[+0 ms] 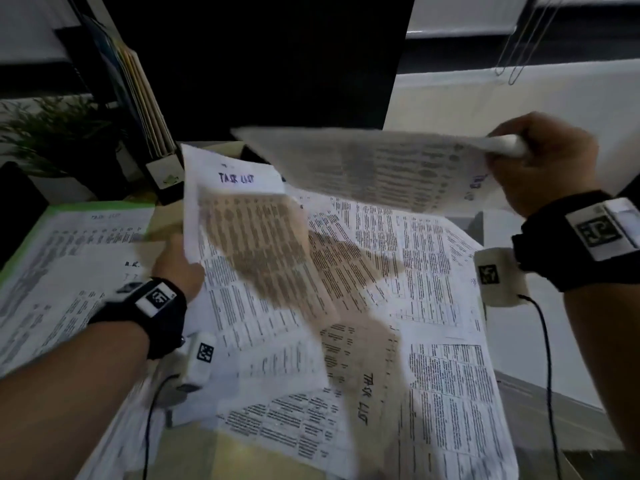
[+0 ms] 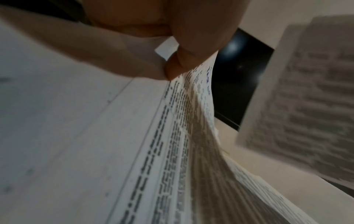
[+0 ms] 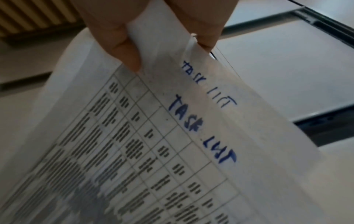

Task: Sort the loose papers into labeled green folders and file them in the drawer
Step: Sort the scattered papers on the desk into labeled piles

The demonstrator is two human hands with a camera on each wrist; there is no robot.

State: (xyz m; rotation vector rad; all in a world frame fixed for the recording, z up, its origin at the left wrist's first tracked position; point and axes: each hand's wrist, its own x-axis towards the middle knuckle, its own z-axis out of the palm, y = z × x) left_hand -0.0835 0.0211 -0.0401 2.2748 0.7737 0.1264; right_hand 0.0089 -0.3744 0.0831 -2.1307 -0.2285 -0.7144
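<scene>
Over the littered desk, your left hand (image 1: 178, 265) pinches one thin, floppy task-list sheet (image 1: 249, 244) by its edge. At the left wrist, it sags. At the right wrist, your right hand (image 3: 122, 37) grips further sheets (image 3: 172, 136) near their top margin.

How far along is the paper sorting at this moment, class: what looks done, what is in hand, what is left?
Done: a few sheets lie on the open green folder at the left.
In hand: the left hand holds a sheet headed TASK LIST; the right hand lifts another task-list sheet.
Left: many loose papers cover the desk; no drawer filing shows.
</scene>
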